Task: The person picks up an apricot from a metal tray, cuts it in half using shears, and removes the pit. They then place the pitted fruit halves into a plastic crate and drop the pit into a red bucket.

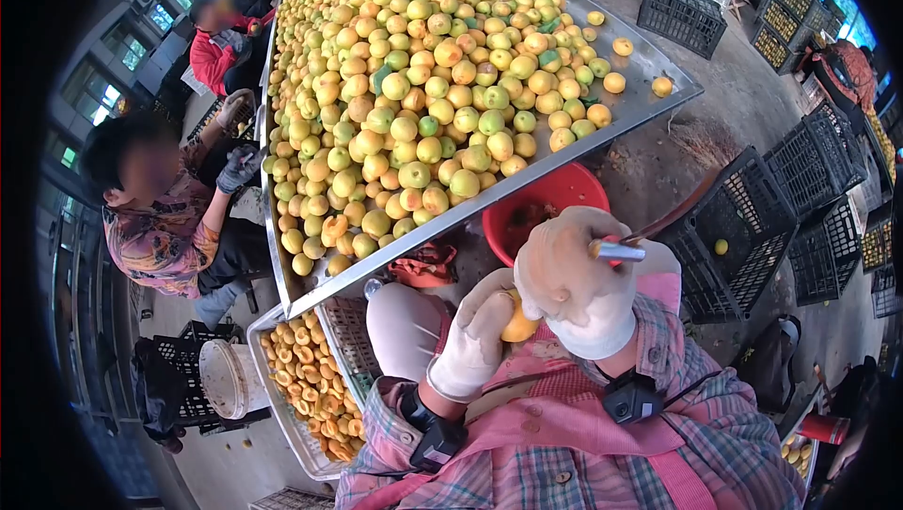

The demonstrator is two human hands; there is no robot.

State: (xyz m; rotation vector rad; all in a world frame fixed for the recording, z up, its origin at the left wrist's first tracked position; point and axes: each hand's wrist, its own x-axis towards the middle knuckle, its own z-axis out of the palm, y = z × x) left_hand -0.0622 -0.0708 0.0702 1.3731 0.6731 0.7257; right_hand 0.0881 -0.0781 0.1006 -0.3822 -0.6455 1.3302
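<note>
My left hand, in a white glove, is closed on a yellow-orange apricot in front of my lap. Close against it, my gloved right hand is wrapped round a small tool whose shiny metal end sticks out to the right. The tool's working end is hidden by the glove. Just beyond my hands, a red bucket stands below the table edge. A large heap of apricots, some with green leaves, covers the metal-rimmed table ahead.
Halved apricots fill a white tray at lower left, near a white bucket. A person in grey gloves sits at the table's left side, another in red farther back. Black plastic crates stand on the right.
</note>
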